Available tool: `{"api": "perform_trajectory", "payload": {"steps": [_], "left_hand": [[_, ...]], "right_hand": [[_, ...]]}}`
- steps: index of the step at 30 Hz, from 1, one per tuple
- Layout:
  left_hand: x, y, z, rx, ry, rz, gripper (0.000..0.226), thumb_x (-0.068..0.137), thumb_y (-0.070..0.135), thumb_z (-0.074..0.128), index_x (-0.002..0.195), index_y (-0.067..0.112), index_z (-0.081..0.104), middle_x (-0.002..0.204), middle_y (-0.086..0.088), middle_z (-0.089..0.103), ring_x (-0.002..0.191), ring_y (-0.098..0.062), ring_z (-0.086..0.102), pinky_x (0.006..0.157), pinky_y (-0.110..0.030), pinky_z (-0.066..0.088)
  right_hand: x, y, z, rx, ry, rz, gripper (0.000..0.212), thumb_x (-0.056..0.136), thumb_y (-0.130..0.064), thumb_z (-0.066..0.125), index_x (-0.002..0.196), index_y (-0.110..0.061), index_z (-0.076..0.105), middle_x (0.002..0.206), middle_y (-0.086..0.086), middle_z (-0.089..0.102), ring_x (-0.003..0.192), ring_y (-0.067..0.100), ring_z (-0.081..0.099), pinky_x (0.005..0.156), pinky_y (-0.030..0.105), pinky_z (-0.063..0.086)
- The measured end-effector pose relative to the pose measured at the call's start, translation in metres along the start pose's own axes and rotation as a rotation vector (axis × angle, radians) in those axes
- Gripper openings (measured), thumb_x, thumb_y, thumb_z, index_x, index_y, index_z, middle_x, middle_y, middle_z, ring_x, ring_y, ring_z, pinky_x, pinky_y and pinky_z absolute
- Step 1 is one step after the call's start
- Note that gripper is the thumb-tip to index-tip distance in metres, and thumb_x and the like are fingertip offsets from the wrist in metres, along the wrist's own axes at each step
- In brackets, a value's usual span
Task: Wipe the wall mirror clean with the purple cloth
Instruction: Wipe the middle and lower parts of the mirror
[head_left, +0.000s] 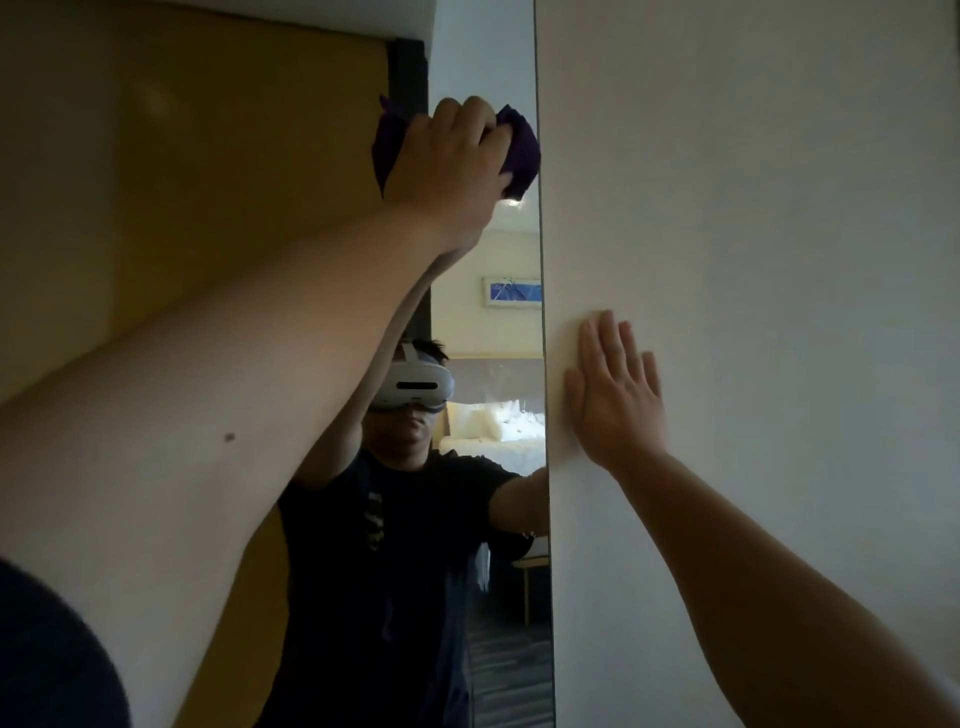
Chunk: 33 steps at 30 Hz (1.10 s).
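my left hand (447, 166) is up high, fingers curled round the purple cloth (519, 150), which is bunched in my grip and pressed against the wall mirror (514, 249) right at its edge. the cloth pokes out on both sides of that hand, a darker bit toward the mirror's inner side and the bigger bit toward the white wall (753, 208). my left forearm (218, 395) runs up across the glass below the hand and blocks much of what the mirror would show.

my right hand (615, 395) is lower, well apart from the left one, spread flat with straight fingers against the white wall, just beside the mirror's edge and holding nothing.

between my two hands, in the glass, i see a small framed picture (511, 292) in blue on a pale wall. lower, level with my right hand, a bed with white pillows (498, 426) is reflected. beside it is my reflection in a dark shirt (395, 571) with a white headset (415, 387). behind my left arm the mirror shows a yellowish panel (182, 182) with a dark strip beside it.
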<state>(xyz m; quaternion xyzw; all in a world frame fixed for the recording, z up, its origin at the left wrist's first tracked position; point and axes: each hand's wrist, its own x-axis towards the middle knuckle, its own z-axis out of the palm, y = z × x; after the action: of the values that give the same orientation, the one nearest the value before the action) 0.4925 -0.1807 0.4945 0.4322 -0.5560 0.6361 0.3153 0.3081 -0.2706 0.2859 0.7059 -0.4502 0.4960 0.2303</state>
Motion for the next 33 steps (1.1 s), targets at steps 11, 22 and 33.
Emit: {"api": "perform_trajectory", "payload": {"steps": [11, 22, 33], "left_hand": [[-0.14, 0.067, -0.003, -0.128, 0.023, 0.208, 0.034, 0.097, 0.029, 0.054, 0.123, 0.008, 0.06, 0.115, -0.011, 0.057, 0.103, -0.031, 0.053, 0.083, -0.042, 0.04], [-0.348, 0.158, -0.016, -0.291, -0.197, 0.383, 0.039, 0.102, 0.019, 0.041, 0.139, 0.012, 0.05, 0.121, -0.006, 0.053, 0.103, -0.026, 0.053, 0.09, -0.043, 0.044], [-0.354, 0.142, -0.026, -0.325, -0.152, 0.268, 0.035, 0.104, 0.012, 0.039, 0.134, 0.011, 0.057, 0.115, -0.008, 0.06, 0.098, -0.028, 0.058, 0.084, -0.044, 0.048]], "right_hand": [[0.0, 0.001, 0.0, 0.016, 0.036, 0.01, 0.057, 0.106, -0.045, 0.018, 0.158, -0.023, 0.009, 0.167, -0.001, -0.001, 0.152, 0.017, -0.007, 0.123, 0.045, -0.004], [-0.001, 0.007, -0.006, -0.008, 0.035, -0.051, 0.057, 0.107, -0.042, 0.023, 0.158, -0.02, 0.012, 0.166, 0.004, 0.004, 0.153, 0.021, 0.0, 0.122, 0.05, -0.003], [0.001, -0.014, -0.044, 0.062, -0.15, 0.049, 0.054, 0.106, -0.042, 0.023, 0.155, -0.019, 0.024, 0.166, 0.006, 0.012, 0.151, 0.026, 0.014, 0.12, 0.054, 0.006]]}}
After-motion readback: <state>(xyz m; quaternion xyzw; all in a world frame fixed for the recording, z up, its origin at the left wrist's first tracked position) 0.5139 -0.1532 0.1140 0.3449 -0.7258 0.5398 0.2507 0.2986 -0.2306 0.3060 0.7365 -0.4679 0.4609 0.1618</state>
